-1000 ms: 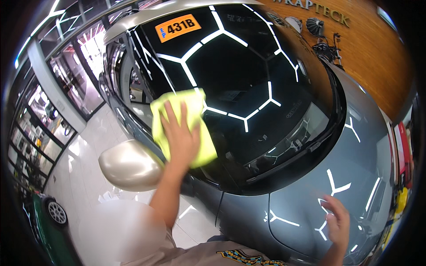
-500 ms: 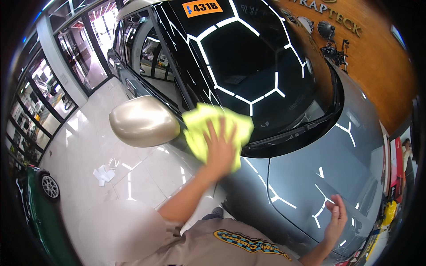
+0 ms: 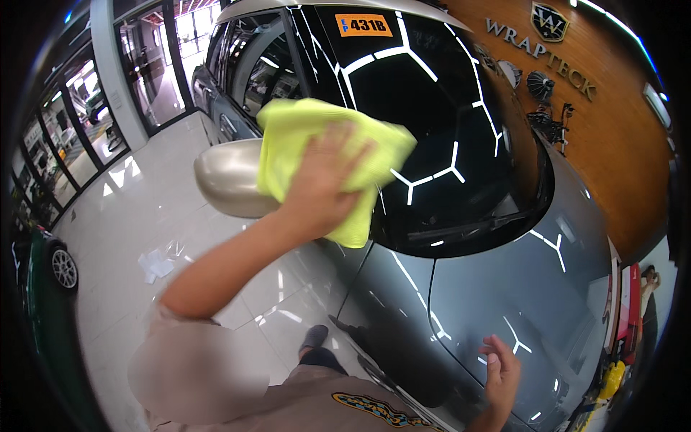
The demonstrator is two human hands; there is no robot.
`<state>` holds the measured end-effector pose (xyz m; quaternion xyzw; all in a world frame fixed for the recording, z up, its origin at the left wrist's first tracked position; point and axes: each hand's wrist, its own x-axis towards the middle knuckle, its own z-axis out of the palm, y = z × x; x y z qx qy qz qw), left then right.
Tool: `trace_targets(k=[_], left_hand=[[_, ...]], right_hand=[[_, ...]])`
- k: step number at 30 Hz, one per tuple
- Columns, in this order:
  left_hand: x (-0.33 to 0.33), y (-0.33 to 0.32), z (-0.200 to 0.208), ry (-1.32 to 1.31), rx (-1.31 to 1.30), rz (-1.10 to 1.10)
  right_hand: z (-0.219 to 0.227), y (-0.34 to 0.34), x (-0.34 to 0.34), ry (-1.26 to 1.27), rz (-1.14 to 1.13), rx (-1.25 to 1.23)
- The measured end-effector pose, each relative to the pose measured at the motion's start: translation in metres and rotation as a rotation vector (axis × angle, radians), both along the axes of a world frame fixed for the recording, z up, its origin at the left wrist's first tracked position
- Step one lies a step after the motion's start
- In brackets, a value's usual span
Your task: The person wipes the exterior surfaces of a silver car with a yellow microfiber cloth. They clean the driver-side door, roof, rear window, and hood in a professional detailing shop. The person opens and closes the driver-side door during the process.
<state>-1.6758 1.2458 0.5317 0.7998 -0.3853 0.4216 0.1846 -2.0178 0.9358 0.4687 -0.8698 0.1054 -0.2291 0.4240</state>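
Note:
My left hand is spread over a yellow-green microfibre cloth and holds it at the lower left corner of the dark windshield. Hand and cloth are slightly blurred. The cloth hides the windshield pillar there and part of the champagne-coloured side mirror. Over the grey hood, my right hand is raised with nothing in it, its fingers loosely curled and partly apart. Whether it touches the hood, I cannot tell.
An orange sticker is on the upper windshield. White scraps lie on the glossy tiled floor. A dark green car stands at far left. Near the wooden wall at right, a person is partly visible.
My left hand and the cloth have moved up and left, from the windshield base to beside the mirror, now covering part of it. My right hand has shifted slightly down and left, still empty.

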Motion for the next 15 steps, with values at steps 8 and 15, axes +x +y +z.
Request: trace_targets(k=[8, 15], left_hand=[[0.244, -0.026, 0.055, 0.159, 0.333, -0.264], [0.521, 0.070, 0.201, 0.067, -0.086, 0.210]], right_hand=[[-0.012, 0.068, 0.041, 0.109, -0.451, 0.002], [-0.032, 0.137, 0.069, 0.241, -0.567, -0.077]])
